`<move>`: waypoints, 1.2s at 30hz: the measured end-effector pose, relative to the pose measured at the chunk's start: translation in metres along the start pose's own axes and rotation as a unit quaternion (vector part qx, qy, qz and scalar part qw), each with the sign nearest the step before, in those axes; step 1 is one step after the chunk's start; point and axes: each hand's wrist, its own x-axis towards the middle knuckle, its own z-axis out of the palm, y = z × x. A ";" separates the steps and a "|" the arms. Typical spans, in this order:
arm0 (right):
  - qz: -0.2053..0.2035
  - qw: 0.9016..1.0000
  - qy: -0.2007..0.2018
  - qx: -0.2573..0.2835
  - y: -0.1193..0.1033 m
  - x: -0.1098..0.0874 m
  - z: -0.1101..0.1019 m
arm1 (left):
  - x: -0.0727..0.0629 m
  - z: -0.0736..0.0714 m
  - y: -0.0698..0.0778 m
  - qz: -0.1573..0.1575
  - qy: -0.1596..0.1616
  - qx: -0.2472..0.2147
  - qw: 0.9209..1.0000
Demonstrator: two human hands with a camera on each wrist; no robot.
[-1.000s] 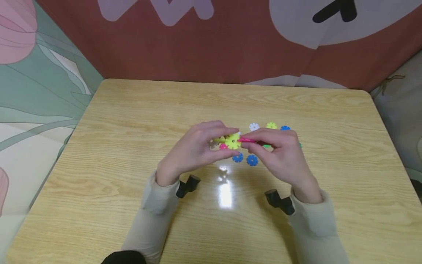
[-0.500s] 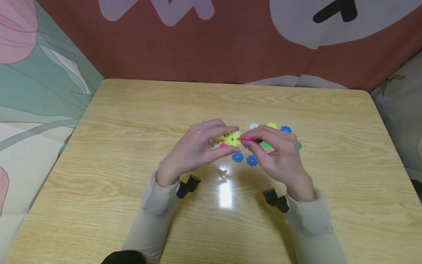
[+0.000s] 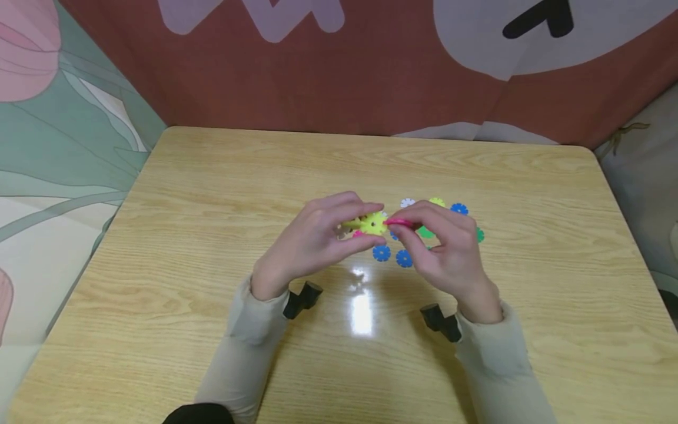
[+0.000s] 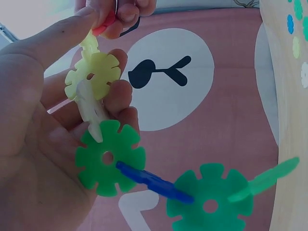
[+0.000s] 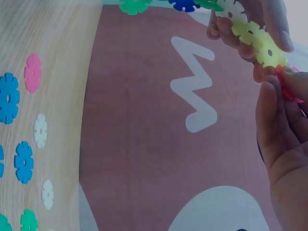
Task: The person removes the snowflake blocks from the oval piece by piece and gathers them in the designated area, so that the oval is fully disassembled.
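In the head view, my left hand (image 3: 318, 235) holds a chain of slotted snowflake discs by the yellow disc (image 3: 375, 225) near its end, between thumb and fingers. My right hand (image 3: 452, 253) pinches a pink disc (image 3: 399, 222), whose edge meets the yellow disc's rim. How deep the slots interlock is hidden by the fingertips. Down the left palm the left wrist view shows more of the chain: a white disc (image 4: 90, 110), a green disc (image 4: 127, 142), a blue disc (image 4: 155, 184), another green disc (image 4: 211, 175) and a light green disc (image 4: 269, 178) at the free end.
Loose discs lie on the wooden table (image 3: 185, 330) beneath and beyond the hands, among them a blue disc (image 3: 381, 253), a white disc (image 3: 407, 202) and another blue disc (image 3: 459, 209). A printed curtain (image 3: 296, 82) hangs behind the table's far edge.
My right hand has shifted slightly left, and the pink disc tilted a little against the yellow disc. The yellow disc has turned slightly; my left hand has barely moved.
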 end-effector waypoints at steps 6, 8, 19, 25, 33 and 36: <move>-0.002 1.000 0.004 -0.002 0.000 0.000 0.000 | 0.000 0.000 0.000 0.004 0.003 -0.002 1.000; -0.001 1.000 0.006 0.001 0.000 0.001 -0.001 | 0.001 0.001 -0.001 0.003 0.003 -0.003 1.000; 0.067 0.996 0.064 0.006 0.003 0.000 -0.016 | 0.000 -0.003 -0.002 -0.006 0.021 -0.017 1.000; 0.086 0.994 0.069 0.013 0.007 -0.003 -0.033 | -0.001 -0.003 -0.004 -0.006 0.022 -0.015 1.000; 0.150 0.988 0.014 -0.034 0.011 -0.005 -0.053 | -0.001 -0.003 -0.004 -0.009 0.026 -0.016 0.999; 0.175 0.983 0.006 -0.046 0.013 -0.007 -0.059 | -0.001 -0.004 -0.004 -0.011 0.026 -0.019 0.999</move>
